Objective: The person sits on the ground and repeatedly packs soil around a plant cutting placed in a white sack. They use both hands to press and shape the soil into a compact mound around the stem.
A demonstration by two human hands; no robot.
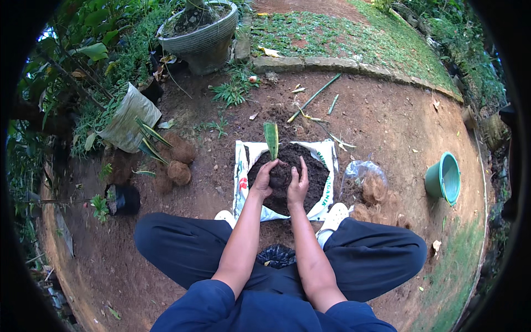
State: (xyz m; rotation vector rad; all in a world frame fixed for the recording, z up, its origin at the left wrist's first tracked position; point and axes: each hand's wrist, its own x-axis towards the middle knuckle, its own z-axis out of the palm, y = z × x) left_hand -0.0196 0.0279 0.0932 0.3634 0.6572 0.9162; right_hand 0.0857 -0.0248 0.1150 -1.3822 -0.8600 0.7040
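A white printed sack [327, 148] lies between my feet with its mouth rolled open around dark soil [317, 174]. One snake plant leaf cutting [271, 139], green with yellow edges, stands upright at the soil's far left side. My left hand [264, 180] curves around the soil just below the leaf's base, fingertips touching or very close to it. Whether it grips the leaf or a clump of soil, I cannot tell. Facing it, my right hand [298, 184] is cupped over the soil, thumb and fingers apart, with nothing visibly held.
Coir balls [179, 173] with variegated leaves lie left, near a black polybag [126, 199] and a pale sack [132, 118]. Loose coconut fibre [373, 189] and a green bucket [434, 179] are right. A large planter [199, 43] and stone edging [327, 63] stand beyond.
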